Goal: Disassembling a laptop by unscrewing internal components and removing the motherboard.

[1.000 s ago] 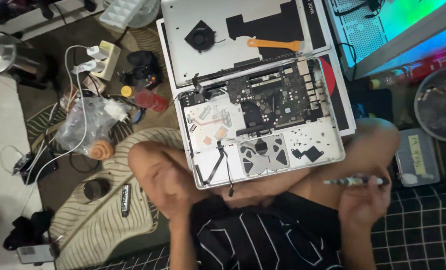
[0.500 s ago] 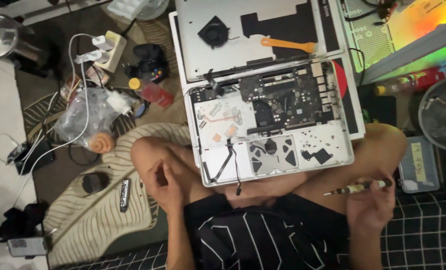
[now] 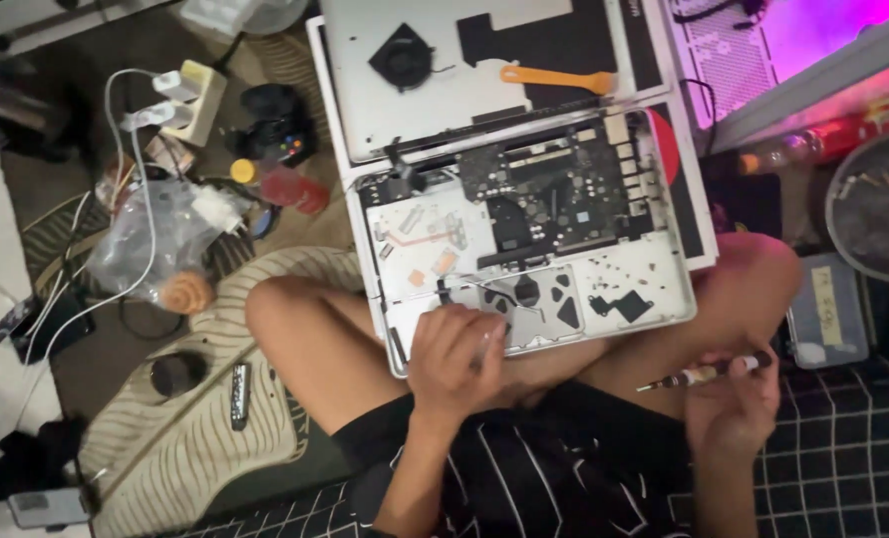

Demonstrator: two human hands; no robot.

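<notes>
Opened laptop [image 3: 524, 239], bottom cover off and circuit board exposed, resting across the person's crossed legs on the floor; left hand [image 3: 454, 364] lies on its near edge with the grip closed on a small part, too blurred to name. Right hand [image 3: 734, 408], held off to the side over the knee and apart from the laptop, has its grip clamped on a thin screwdriver [image 3: 704, 374] lying roughly level. Beyond: removed cover panel [image 3: 435, 90] carrying an orange pry tool [image 3: 554, 78]; to the left, a clear plastic bag [image 3: 155, 244], white power strip [image 3: 190, 100] and striped mat [image 3: 185, 438].
</notes>
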